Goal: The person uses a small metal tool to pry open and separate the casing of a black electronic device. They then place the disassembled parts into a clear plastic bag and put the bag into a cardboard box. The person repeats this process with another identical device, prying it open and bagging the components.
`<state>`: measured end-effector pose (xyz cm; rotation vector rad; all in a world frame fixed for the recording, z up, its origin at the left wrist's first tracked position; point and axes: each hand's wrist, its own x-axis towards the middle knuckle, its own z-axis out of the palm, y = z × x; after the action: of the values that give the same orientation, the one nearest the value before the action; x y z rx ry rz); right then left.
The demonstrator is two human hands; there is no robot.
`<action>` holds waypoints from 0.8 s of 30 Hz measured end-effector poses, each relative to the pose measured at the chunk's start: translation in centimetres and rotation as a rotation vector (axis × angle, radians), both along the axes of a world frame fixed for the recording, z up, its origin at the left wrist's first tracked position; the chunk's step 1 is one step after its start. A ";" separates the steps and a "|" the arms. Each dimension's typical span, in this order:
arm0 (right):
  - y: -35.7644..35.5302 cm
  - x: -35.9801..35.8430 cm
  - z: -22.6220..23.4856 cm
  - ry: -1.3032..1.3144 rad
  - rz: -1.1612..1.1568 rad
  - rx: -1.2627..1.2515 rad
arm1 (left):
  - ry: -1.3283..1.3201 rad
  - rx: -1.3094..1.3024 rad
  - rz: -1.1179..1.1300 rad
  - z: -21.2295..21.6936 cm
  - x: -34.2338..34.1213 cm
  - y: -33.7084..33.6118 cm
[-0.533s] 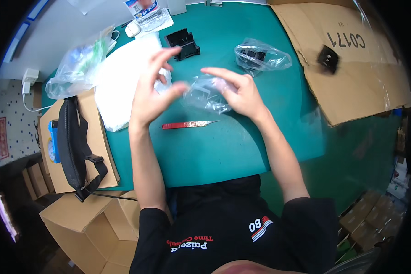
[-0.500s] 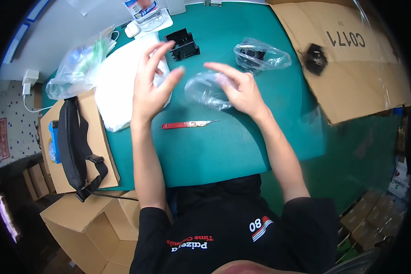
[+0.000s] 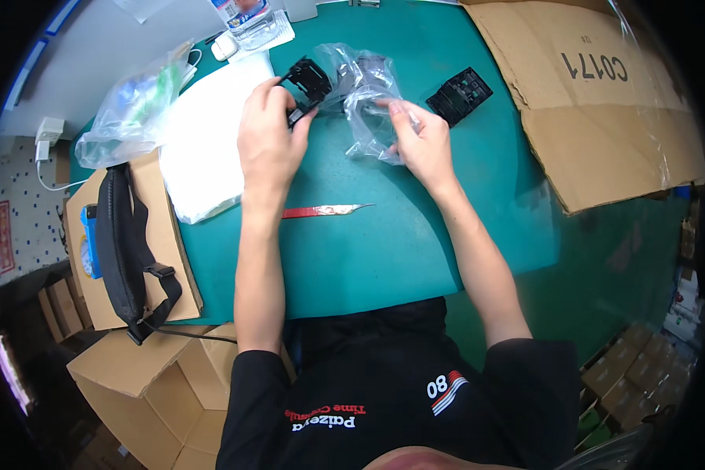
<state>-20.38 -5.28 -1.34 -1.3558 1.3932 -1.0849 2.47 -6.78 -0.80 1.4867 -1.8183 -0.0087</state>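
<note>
My left hand (image 3: 271,133) is closed on a black plastic housing (image 3: 309,81), its open, slotted side showing. My right hand (image 3: 423,145) pinches the edge of a crumpled clear plastic bag (image 3: 366,117). Beyond it, touching or overlapping, more clear film covers a dark part (image 3: 372,69), which shows only dimly; I cannot tell whether this is one bag or two. To the right of my right hand lies another black plastic part (image 3: 460,95), flat on the green mat. A craft knife (image 3: 321,211) with a red handle lies between my forearms, its handle end hidden by the left one.
A large cardboard sheet (image 3: 603,110) covers the right side of the green table mat (image 3: 352,266). At left are a white bag (image 3: 204,157), a clear bag with green contents (image 3: 137,110) and a black belt bag (image 3: 125,243). An open carton (image 3: 157,376) stands below the left edge.
My left hand has taken hold of the black housing. My right hand has gripped the bag, and the bagged part has shifted left. The blurred black part over the cardboard now lies on the mat.
</note>
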 end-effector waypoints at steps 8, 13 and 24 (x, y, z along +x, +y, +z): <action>0.4 0.5 -0.6 -0.057 0.039 -0.178 | 0.715 -0.155 -0.655 3.0 -1.1 4.2; 0.3 -0.3 -0.3 -0.409 0.271 -0.038 | 0.268 -0.091 -0.528 2.7 -1.9 3.5; 1.1 1.0 -0.1 0.324 0.011 -0.477 | 0.025 0.084 -0.481 2.0 -2.0 4.1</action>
<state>-19.39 -4.14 -1.45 -1.9504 1.4003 -1.2849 0.50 -2.66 1.21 1.0642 -2.1337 -0.3416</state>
